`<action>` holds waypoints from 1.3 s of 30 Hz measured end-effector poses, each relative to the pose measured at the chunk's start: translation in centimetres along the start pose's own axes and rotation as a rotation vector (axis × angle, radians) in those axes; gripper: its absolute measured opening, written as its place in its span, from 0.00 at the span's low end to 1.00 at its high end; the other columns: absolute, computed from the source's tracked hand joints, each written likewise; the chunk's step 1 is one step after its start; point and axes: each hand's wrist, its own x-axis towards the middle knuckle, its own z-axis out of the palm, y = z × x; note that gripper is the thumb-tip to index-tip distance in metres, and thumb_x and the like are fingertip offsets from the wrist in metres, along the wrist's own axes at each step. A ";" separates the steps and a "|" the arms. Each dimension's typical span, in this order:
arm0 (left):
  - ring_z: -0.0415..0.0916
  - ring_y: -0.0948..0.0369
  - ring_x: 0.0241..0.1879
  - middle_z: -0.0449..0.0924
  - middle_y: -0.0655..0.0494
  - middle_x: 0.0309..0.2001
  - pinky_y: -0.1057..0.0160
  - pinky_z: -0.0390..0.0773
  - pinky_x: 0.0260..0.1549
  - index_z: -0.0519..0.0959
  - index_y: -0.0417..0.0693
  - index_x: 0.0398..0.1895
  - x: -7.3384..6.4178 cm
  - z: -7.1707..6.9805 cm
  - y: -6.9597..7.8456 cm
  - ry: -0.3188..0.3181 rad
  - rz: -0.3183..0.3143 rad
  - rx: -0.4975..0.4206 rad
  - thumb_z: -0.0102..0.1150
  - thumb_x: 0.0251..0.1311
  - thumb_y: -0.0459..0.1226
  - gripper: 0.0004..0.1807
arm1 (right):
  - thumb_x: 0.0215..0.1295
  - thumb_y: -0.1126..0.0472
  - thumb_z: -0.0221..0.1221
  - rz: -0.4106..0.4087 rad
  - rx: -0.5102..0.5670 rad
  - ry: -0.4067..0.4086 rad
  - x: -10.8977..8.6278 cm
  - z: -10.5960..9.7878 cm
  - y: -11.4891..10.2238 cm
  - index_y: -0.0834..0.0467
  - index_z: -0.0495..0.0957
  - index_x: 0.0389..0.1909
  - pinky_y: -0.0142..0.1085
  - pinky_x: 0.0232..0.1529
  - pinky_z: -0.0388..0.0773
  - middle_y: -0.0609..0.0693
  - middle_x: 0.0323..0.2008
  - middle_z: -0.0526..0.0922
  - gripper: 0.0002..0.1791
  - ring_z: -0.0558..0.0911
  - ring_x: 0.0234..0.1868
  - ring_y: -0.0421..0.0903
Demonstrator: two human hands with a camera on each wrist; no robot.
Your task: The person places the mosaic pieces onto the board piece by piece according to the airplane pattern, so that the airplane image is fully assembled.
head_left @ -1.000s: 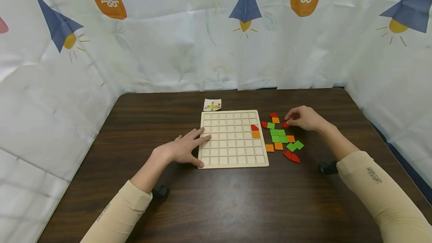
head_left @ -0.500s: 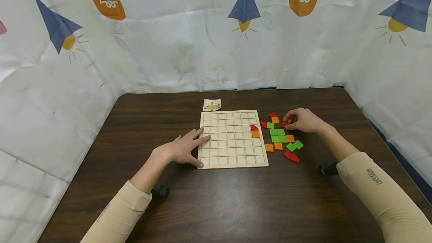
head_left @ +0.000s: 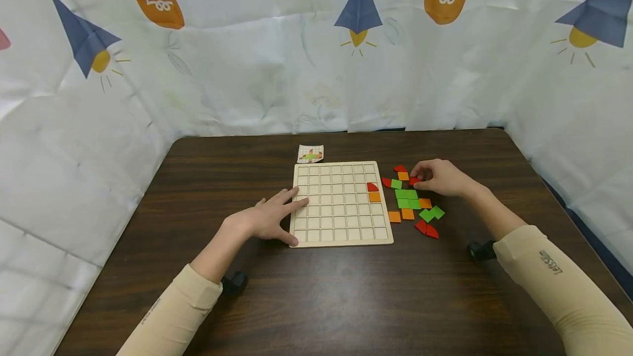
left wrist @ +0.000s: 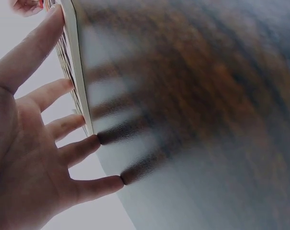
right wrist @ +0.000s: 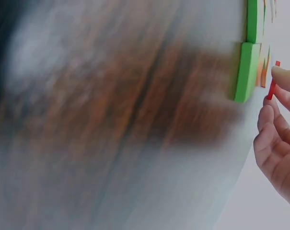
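Note:
My left hand (head_left: 267, 217) lies with spread, straight fingers on the left edge of a pale wooden grid board (head_left: 328, 221). In the left wrist view, the thumb and some fingertips touch the board's edge (left wrist: 80, 67), while the little finger is on the table. To the board's right, my right hand (head_left: 442, 176) pinches a red quarter-round tile (head_left: 414, 181) between thumb and fingers. The right wrist view shows this tile edge-on, raised off the table. Inside the grid's right side sit a red tile (head_left: 373, 187) and, just below it, an orange square tile (head_left: 374, 196).
Loose tiles lie right of the board: several green squares (head_left: 407, 199), orange squares (head_left: 394, 217) and red quarter-rounds (head_left: 427, 229). A small picture card (head_left: 310, 154) touches or nearly touches the board's back edge. The dark wooden table (head_left: 316, 301) meets a patterned curtain behind.
My right hand has picked at the red tile and shifted slightly left with it, toward the orange and green tiles. The left hand and board have stayed put.

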 end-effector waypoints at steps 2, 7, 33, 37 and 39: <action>0.34 0.46 0.81 0.35 0.48 0.83 0.30 0.43 0.70 0.52 0.59 0.84 0.0 0.0 0.0 -0.001 0.000 0.000 0.73 0.57 0.57 0.56 | 0.67 0.63 0.68 -0.004 0.005 -0.001 0.0 0.1 -0.4 0.62 0.83 0.48 0.42 0.38 0.76 0.50 0.37 0.82 0.11 0.77 0.35 0.48; 0.34 0.46 0.81 0.35 0.48 0.83 0.30 0.43 0.70 0.52 0.58 0.84 0.0 0.0 0.1 0.001 -0.001 -0.004 0.74 0.58 0.56 0.56 | 0.67 0.63 0.68 -0.027 0.026 -0.016 0.1 0.3 -1.3 0.61 0.83 0.47 0.42 0.37 0.77 0.49 0.36 0.82 0.11 0.77 0.35 0.47; 0.40 0.44 0.80 0.41 0.47 0.83 0.26 0.50 0.66 0.56 0.53 0.83 -0.3 -0.5 -0.7 0.025 0.029 0.000 0.74 0.59 0.54 0.53 | 0.65 0.64 0.70 -0.270 0.014 -0.052 -0.1 3.2 -6.1 0.59 0.84 0.47 0.38 0.36 0.77 0.46 0.41 0.84 0.11 0.77 0.35 0.43; 0.41 0.42 0.80 0.43 0.45 0.82 0.28 0.49 0.68 0.57 0.50 0.82 -0.1 -0.5 -0.9 0.046 0.021 0.019 0.73 0.58 0.56 0.53 | 0.65 0.63 0.70 -0.290 0.027 -0.068 -0.2 3.6 -6.7 0.61 0.84 0.47 0.37 0.36 0.77 0.46 0.39 0.83 0.12 0.77 0.34 0.42; 0.42 0.42 0.79 0.44 0.43 0.82 0.28 0.49 0.68 0.58 0.49 0.82 -0.2 -0.5 -1.0 0.057 0.014 0.017 0.73 0.58 0.57 0.54 | 0.65 0.64 0.70 -0.303 0.038 -0.074 -0.1 3.8 -6.9 0.61 0.84 0.48 0.37 0.37 0.77 0.47 0.40 0.83 0.12 0.77 0.34 0.42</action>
